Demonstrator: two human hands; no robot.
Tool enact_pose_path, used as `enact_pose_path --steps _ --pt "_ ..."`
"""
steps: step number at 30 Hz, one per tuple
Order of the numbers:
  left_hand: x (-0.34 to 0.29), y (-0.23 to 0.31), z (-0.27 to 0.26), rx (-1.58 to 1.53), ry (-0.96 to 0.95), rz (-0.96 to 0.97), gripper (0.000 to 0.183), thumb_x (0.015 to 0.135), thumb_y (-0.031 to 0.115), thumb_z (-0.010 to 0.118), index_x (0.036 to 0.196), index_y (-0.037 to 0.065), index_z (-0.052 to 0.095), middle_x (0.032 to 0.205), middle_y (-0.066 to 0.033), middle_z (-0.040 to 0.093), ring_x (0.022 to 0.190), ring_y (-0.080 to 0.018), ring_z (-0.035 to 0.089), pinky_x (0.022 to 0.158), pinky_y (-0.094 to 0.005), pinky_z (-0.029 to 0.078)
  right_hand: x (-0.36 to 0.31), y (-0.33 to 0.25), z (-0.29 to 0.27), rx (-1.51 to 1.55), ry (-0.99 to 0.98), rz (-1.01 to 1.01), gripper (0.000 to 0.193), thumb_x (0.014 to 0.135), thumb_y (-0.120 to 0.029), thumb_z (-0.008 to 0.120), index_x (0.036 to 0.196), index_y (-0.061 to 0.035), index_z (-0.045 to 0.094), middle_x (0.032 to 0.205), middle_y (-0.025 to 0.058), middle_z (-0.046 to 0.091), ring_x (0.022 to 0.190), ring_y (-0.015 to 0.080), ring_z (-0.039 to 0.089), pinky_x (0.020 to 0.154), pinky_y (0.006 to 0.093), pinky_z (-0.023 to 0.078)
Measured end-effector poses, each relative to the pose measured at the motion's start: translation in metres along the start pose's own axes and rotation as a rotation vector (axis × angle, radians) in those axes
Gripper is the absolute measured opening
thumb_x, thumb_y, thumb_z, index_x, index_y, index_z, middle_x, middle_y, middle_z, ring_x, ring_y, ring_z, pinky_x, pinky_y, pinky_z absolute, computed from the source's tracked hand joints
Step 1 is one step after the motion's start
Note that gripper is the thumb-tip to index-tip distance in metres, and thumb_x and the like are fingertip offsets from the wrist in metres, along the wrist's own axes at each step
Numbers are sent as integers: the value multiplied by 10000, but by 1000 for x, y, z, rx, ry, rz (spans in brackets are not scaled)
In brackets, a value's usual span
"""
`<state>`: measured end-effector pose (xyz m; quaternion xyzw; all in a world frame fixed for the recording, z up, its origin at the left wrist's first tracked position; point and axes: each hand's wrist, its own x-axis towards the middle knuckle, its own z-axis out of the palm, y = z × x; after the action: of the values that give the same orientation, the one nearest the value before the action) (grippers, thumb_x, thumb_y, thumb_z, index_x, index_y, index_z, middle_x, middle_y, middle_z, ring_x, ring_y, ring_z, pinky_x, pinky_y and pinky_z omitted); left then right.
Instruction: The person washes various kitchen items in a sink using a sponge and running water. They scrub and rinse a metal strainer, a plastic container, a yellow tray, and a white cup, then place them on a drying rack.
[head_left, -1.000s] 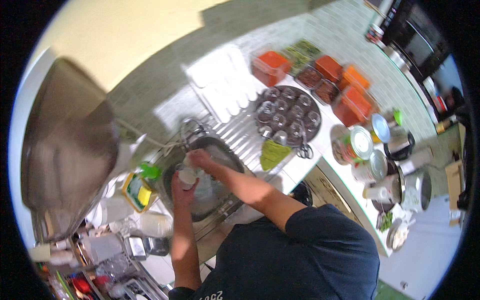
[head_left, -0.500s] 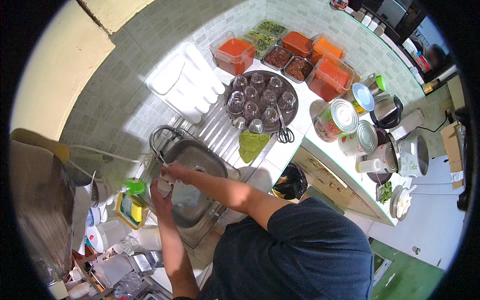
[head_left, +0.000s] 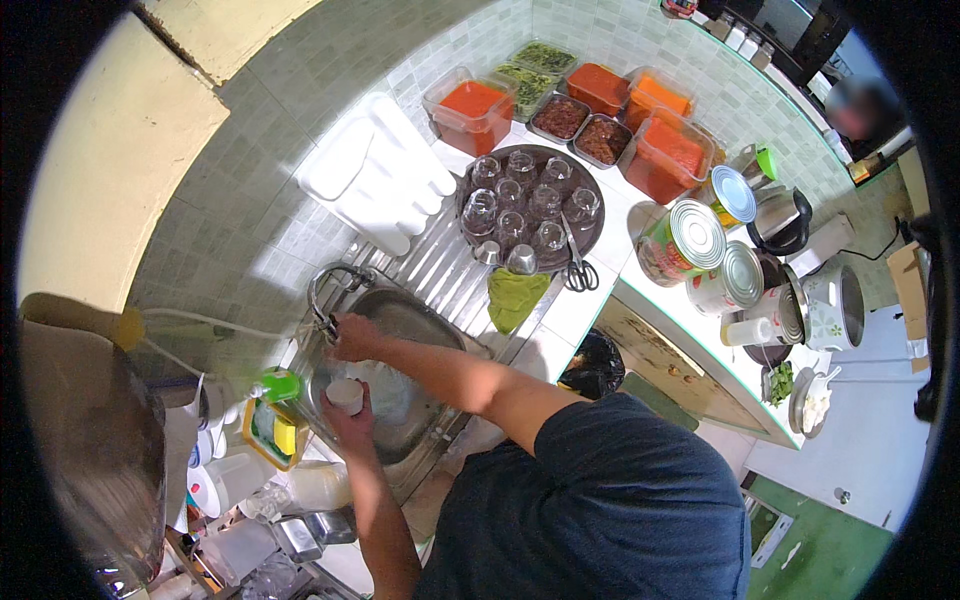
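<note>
My left hand (head_left: 352, 420) holds a small white cup (head_left: 345, 396) over the near left side of the steel sink (head_left: 435, 335), its round mouth facing up. Just beyond it, my right hand (head_left: 352, 338) is at the end of the curved metal faucet (head_left: 318, 297). Its fingers are curled, and whether they grip the spout or something small is hidden. Whitish suds or water lie in the basin below my right forearm.
Left of the sink stand a green-capped bottle (head_left: 281, 384) and a yellow sponge (head_left: 284, 434) in a tray. Beyond it are a round tray (head_left: 590, 245) of glasses, scissors (head_left: 578, 270), a green cloth (head_left: 515, 298) and a white cutlery organiser (head_left: 365, 185). Large cans (head_left: 697, 235) stand at right.
My right hand has left the cup and moved to the faucet's end. My left hand has lowered the cup slightly, and its mouth now faces up. The view has shifted a little.
</note>
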<state>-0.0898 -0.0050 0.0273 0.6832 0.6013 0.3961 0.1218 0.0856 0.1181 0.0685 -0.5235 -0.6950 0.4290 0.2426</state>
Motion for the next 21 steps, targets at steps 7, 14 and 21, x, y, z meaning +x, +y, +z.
enact_pose_path --steps 7,14,21 --pt "8 15 0 -193 -79 -263 413 1016 425 507 1298 127 543 1216 -97 627 1124 -326 617 951 -566 537 -6 20 2 67 39 -149 505 809 -466 750 1084 -46 692 1080 221 707 1033 396 677 906 463 538" --pt "82 40 11 -1236 -196 -1147 427 948 385 663 1284 139 567 1233 -110 619 1101 -295 624 889 -558 555 -20 73 10 976 -55 -85 435 933 -492 630 1222 -167 652 1138 79 676 1027 248 661 856 439 555" --pt "119 -16 97 -235 -577 -347 375 864 298 798 1136 104 627 1065 -59 633 1078 -255 609 869 -424 519 -94 92 -32 1512 -109 744 375 998 -490 531 1206 -197 639 1148 63 645 1024 235 629 787 469 575"
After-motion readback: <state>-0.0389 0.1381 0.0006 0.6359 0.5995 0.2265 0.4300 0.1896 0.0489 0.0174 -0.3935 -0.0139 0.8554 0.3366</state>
